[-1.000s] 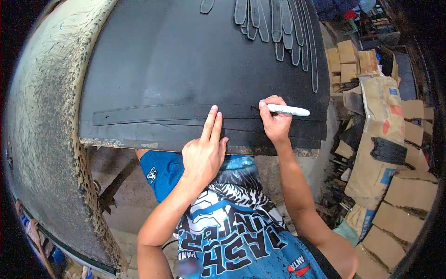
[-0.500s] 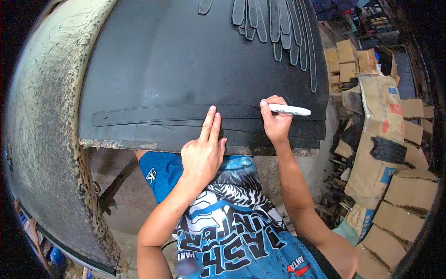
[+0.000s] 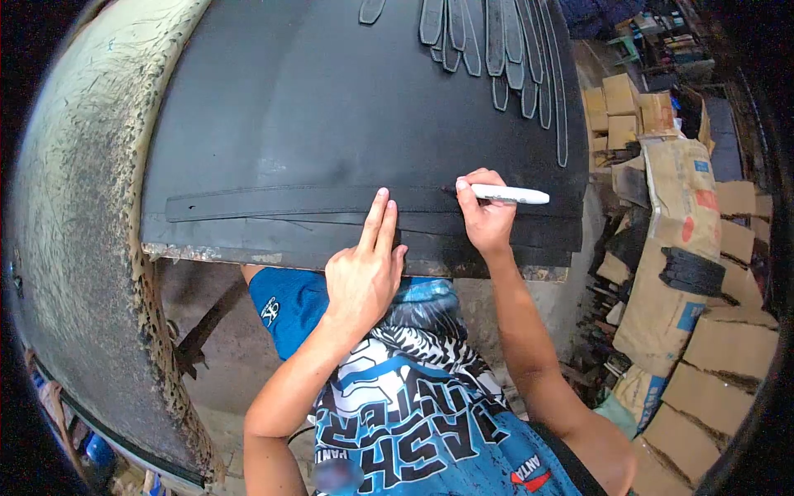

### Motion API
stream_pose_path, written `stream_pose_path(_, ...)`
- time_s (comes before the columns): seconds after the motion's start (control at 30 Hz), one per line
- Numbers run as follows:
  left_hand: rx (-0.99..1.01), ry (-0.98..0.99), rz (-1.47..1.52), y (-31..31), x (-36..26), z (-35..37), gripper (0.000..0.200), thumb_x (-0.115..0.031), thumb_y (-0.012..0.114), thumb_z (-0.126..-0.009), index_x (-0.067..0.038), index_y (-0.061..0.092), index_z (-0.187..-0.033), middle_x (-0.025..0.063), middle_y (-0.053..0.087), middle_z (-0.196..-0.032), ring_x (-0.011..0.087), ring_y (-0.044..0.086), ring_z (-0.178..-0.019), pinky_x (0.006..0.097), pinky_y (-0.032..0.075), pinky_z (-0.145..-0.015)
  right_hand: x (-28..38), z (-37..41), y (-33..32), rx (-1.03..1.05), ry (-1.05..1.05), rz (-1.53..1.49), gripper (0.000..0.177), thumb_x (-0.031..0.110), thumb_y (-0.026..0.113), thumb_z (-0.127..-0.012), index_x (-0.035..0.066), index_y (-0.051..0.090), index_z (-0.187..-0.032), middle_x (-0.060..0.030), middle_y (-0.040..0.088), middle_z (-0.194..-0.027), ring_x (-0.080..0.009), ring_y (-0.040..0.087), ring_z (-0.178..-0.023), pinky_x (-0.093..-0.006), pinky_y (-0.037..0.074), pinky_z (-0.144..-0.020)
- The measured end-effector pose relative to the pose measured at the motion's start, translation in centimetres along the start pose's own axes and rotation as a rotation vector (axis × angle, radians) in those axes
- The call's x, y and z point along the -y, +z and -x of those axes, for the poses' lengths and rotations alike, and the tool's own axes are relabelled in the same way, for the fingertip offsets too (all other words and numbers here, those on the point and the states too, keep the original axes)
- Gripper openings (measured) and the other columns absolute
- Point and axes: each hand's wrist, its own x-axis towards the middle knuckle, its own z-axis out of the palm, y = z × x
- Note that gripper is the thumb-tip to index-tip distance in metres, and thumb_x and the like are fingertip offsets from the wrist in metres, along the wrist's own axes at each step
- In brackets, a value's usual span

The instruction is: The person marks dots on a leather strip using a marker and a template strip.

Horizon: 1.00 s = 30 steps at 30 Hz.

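A long black strip [image 3: 273,202] with a stitched edge and a small hole near its left end lies across the front of the black tabletop sheet [image 3: 289,107]. My left hand [image 3: 364,273] rests on it, index and middle fingers stretched out with their tips on the strip, the other fingers partly tucked. In my right hand [image 3: 488,219] is a white marker pen [image 3: 517,195], pinched between thumb and fingers. Its dark tip points left, right at the strip's upper edge.
Several stitched black straps [image 3: 496,41] lie at the back right of the table. A large worn, pale-covered roll [image 3: 99,149] runs along the left side. To the right on the floor are cardboard boxes [image 3: 703,355] and brown paper sacks [image 3: 674,215].
The right hand and marker have shifted slightly left along the strip. The left hand keeps its place on the strip; the whole view has moved a little.
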Motion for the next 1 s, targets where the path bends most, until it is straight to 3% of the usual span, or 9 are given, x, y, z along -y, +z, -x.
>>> stream_pose_path(0.13,0.009,0.0,-0.004,-0.2,0.0,0.0,0.062,-0.019,0.071,-0.086,-0.002,0.05,-0.141,0.0107,0.042,-0.155,0.0299,0.07,-0.064,0.0366,0.056,-0.057,0.1,-0.2,0.2,0.046,-0.088,0.109,0.009,-0.002,0.068,-0.091,0.003,0.061,-0.087,0.0008,0.058,-0.075,-0.0032,0.048,-0.064,-0.0214,0.039,-0.055)
stream_pose_path(0.23,0.015,-0.007,-0.002,-0.1,0.0,0.0,0.062,-0.019,0.071,-0.086,-0.003,0.05,-0.141,0.011,0.042,-0.155,0.0302,0.07,-0.065,0.0368,0.056,-0.057,0.3,-0.5,-0.2,-0.076,0.009,-0.104,0.009,-0.002,0.067,-0.091,0.003,0.06,-0.088,-0.0003,0.059,-0.076,-0.0047,0.051,-0.065,-0.0217,0.041,-0.057)
stream_pose_path(0.47,0.067,-0.015,-0.08,0.0,-1.0,-0.4,0.067,-0.024,0.073,-0.084,0.001,0.048,-0.142,0.0128,0.039,-0.157,0.0271,0.067,-0.059,0.0343,0.055,-0.054,-0.6,-0.2,-3.3,-0.193,0.038,-0.051,0.007,0.002,0.067,-0.093,0.001,0.061,-0.089,-0.0018,0.061,-0.08,-0.0071,0.057,-0.068,-0.0232,0.052,-0.062)
stream_pose_path(0.5,0.075,-0.002,-0.1,0.4,-1.5,-0.7,0.069,-0.025,0.073,-0.083,0.001,0.048,-0.142,0.0136,0.039,-0.157,0.0262,0.067,-0.058,0.0339,0.055,-0.054,-0.9,-0.1,-3.5,-0.19,0.038,-0.06,0.005,0.003,0.064,-0.096,0.002,0.062,-0.091,-0.0039,0.062,-0.086,-0.0073,0.056,-0.07,-0.0229,0.052,-0.063)
stream_pose_path(0.6,0.123,0.074,-0.121,2.6,-3.4,-1.9,0.081,-0.033,0.078,-0.078,0.002,0.046,-0.143,0.0166,0.037,-0.157,0.0231,0.068,-0.056,0.033,0.055,-0.052,-1.4,-0.3,-3.5,-0.29,0.086,-0.168,0.005,0.005,0.062,-0.097,0.002,0.062,-0.092,-0.0042,0.062,-0.087,-0.0072,0.056,-0.069,-0.0225,0.053,-0.064)
stream_pose_path(0.73,0.207,0.124,-0.128,6.1,-7.3,-4.1,0.086,-0.039,0.077,-0.079,0.003,0.042,-0.145,0.0172,0.035,-0.158,0.0249,0.068,-0.054,0.0359,0.055,-0.05,-1.8,-0.2,-3.8,-0.385,0.12,-0.313,0.004,0.002,0.065,-0.094,0.002,0.062,-0.092,-0.0023,0.061,-0.082,-0.0062,0.058,-0.071,-0.0228,0.055,-0.063)
stream_pose_path(0.83,0.194,0.131,-0.08,5.7,-6.6,-3.9,0.083,-0.039,0.075,-0.082,0.0,0.041,-0.146,0.0127,0.036,-0.159,0.0274,0.069,-0.056,0.0374,0.055,-0.051,-1.9,0.0,-3.7,-0.384,0.093,-0.243,0.005,0.001,0.065,-0.093,0.002,0.061,-0.091,-0.0023,0.062,-0.082,-0.0059,0.057,-0.069,-0.0216,0.051,-0.06)
stream_pose_path(1.0,0.213,0.065,-0.178,1.6,-4.0,-2.5,0.078,-0.036,0.073,-0.084,-0.003,0.042,-0.147,0.0085,0.036,-0.159,0.0271,0.07,-0.057,0.0369,0.056,-0.052,-1.1,0.2,-3.2,-0.146,0.043,-0.021,0.011,-0.004,0.063,-0.092,0.003,0.056,-0.085,-0.0024,0.058,-0.081,-0.0054,0.049,-0.066,-0.0223,0.043,-0.058)
